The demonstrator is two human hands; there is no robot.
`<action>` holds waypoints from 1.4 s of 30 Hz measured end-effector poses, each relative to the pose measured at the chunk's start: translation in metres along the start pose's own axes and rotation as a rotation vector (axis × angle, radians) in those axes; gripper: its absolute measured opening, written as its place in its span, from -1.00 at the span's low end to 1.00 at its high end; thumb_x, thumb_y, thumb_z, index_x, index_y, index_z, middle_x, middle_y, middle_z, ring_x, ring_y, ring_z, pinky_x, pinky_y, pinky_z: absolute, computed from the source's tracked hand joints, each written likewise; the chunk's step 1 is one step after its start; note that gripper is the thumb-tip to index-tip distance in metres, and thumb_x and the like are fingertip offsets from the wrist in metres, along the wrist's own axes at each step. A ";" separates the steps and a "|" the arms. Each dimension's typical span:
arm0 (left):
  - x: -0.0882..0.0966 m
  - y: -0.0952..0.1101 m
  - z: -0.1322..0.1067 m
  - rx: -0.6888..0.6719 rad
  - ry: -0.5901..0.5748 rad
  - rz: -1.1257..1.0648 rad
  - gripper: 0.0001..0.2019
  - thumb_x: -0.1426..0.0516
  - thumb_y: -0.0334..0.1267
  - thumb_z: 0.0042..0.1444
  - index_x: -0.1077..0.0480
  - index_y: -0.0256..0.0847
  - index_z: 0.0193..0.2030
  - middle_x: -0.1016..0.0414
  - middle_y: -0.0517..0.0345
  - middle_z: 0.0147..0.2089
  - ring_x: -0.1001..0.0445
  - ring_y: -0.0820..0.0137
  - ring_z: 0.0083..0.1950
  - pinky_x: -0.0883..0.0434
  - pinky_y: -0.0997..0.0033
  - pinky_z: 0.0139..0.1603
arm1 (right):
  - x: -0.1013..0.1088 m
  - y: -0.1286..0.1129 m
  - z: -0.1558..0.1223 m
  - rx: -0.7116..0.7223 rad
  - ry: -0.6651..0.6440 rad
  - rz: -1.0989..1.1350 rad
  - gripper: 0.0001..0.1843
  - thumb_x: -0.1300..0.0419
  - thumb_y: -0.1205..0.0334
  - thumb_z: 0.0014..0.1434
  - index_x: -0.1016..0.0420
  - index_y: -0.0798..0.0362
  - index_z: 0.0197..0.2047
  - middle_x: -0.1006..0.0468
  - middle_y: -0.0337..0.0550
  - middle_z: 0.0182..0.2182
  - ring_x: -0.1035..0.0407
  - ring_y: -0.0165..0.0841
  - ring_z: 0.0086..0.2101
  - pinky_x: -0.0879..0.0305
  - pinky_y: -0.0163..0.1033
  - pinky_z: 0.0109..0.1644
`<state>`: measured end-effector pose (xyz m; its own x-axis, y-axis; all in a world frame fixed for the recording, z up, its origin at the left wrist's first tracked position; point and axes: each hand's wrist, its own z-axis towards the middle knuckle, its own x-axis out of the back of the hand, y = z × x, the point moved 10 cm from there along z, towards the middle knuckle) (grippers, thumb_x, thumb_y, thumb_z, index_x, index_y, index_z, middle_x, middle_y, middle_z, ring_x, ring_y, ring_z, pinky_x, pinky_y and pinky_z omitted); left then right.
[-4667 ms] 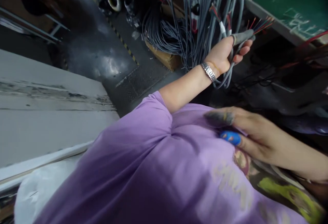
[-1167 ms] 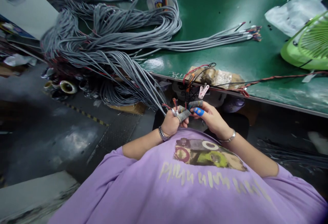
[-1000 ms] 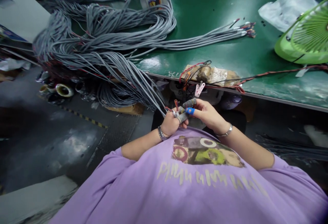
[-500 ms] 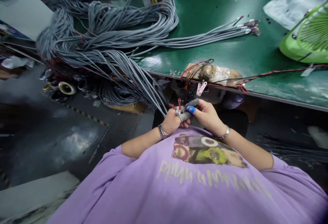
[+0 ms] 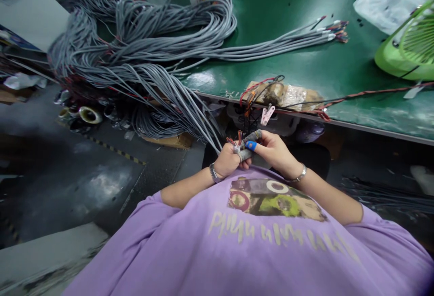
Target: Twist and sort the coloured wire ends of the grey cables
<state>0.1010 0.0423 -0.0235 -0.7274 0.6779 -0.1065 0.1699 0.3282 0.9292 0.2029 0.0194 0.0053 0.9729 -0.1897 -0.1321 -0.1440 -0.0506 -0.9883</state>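
Since half a second ago both hands have barely shifted, staying pressed together just off the near edge of the green table (image 5: 298, 2). Grey cables (image 5: 142, 56) sprawl across the far left and trail down into the left hand (image 5: 228, 160), which is closed around the grey cable end (image 5: 239, 144). Short red and dark wire tips fan from that end, and the right hand (image 5: 274, 150), with taped fingertips (image 5: 251, 145), pinches them.

Both hands (image 5: 252, 151) on cable end (image 5: 237, 140)
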 end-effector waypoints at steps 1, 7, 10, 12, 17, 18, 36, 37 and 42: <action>0.000 0.000 0.000 -0.003 -0.001 0.002 -0.63 -0.35 -0.02 -0.08 -0.34 -0.25 -0.45 -0.47 0.20 -0.60 -0.41 0.52 -0.65 -0.32 0.59 -0.64 | 0.001 0.000 -0.001 -0.001 0.018 -0.006 -0.73 -0.42 0.06 0.00 -0.52 0.05 -0.34 -0.58 -0.21 -0.42 -0.41 -0.39 -0.41 -0.38 -0.22 -0.25; 0.001 0.005 0.000 -0.029 0.036 -0.011 -0.60 -0.34 0.03 -0.06 -0.34 -0.26 -0.49 -0.49 0.17 -0.57 -0.43 0.53 -0.63 -0.28 0.61 -0.64 | -0.003 0.007 -0.004 -0.066 0.046 0.126 -0.62 -0.40 -0.09 0.01 -0.42 0.00 -0.34 -0.52 -0.26 -0.50 -0.36 -0.41 -0.53 -0.38 -0.21 -0.37; 0.002 0.003 0.001 -0.023 0.043 -0.022 -0.59 -0.34 0.04 -0.06 -0.35 -0.27 -0.49 -0.49 0.17 -0.58 -0.43 0.53 -0.63 -0.28 0.61 -0.64 | -0.004 0.008 -0.004 -0.076 0.043 0.133 -0.58 -0.39 -0.15 -0.01 -0.40 -0.02 -0.33 -0.50 -0.28 -0.53 -0.35 -0.41 -0.56 -0.37 -0.21 -0.40; 0.005 0.002 0.002 -0.022 0.053 -0.041 -0.59 -0.34 0.05 -0.07 -0.36 -0.26 -0.48 -0.49 0.17 -0.57 -0.43 0.53 -0.63 -0.28 0.60 -0.64 | -0.002 0.005 -0.003 -0.057 0.054 0.113 -0.58 -0.41 -0.14 -0.04 -0.43 -0.02 -0.31 -0.53 -0.25 -0.47 -0.37 -0.40 -0.50 -0.37 -0.22 -0.38; 0.013 -0.002 0.005 -0.029 0.097 -0.100 -0.59 -0.34 0.06 -0.06 -0.36 -0.26 -0.47 -0.47 0.20 -0.59 -0.41 0.54 -0.64 -0.28 0.59 -0.64 | 0.009 0.010 -0.003 -0.050 0.092 0.105 -0.59 -0.46 -0.04 -0.09 -0.51 0.03 -0.28 -0.55 -0.21 -0.37 -0.34 -0.42 -0.43 -0.31 -0.28 -0.38; 0.014 -0.003 0.006 -0.028 0.104 -0.107 -0.59 -0.34 0.06 -0.05 -0.36 -0.26 -0.47 -0.47 0.21 -0.59 -0.40 0.54 -0.64 -0.28 0.59 -0.65 | 0.010 0.012 -0.003 -0.060 0.104 0.106 -0.60 -0.47 -0.04 -0.09 -0.51 0.04 -0.30 -0.54 -0.22 -0.39 -0.32 -0.43 -0.44 -0.30 -0.29 -0.40; 0.021 0.004 0.007 -0.097 0.220 -0.171 -0.62 -0.31 0.04 -0.05 -0.33 -0.24 -0.45 -0.48 0.24 -0.57 -0.39 0.56 -0.66 -0.19 0.61 -0.70 | 0.015 0.027 -0.004 -0.107 0.151 0.174 -0.58 -0.52 -0.05 -0.17 -0.55 0.06 -0.40 -0.51 -0.27 -0.48 -0.25 -0.49 -0.51 -0.24 -0.33 -0.46; 0.022 0.005 0.007 -0.105 0.225 -0.176 -0.62 -0.31 0.03 -0.05 -0.34 -0.24 -0.44 -0.48 0.23 -0.57 -0.40 0.55 -0.66 -0.19 0.61 -0.70 | 0.015 0.026 -0.004 -0.106 0.158 0.174 -0.59 -0.52 -0.04 -0.18 -0.54 0.06 -0.41 -0.50 -0.27 -0.49 -0.24 -0.49 -0.51 -0.23 -0.33 -0.47; 0.022 0.009 0.009 -0.117 0.240 -0.192 -0.61 -0.31 0.05 -0.06 -0.36 -0.25 -0.44 -0.49 0.22 -0.56 -0.39 0.56 -0.66 -0.19 0.60 -0.70 | 0.020 0.028 -0.004 -0.112 0.201 0.194 -0.57 -0.54 -0.04 -0.23 -0.53 0.06 -0.44 -0.47 -0.29 -0.53 -0.23 -0.49 -0.52 -0.21 -0.33 -0.48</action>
<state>0.0925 0.0659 -0.0211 -0.8773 0.4317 -0.2097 -0.0529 0.3472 0.9363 0.2171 0.0099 -0.0247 0.8717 -0.3958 -0.2889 -0.3536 -0.0998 -0.9301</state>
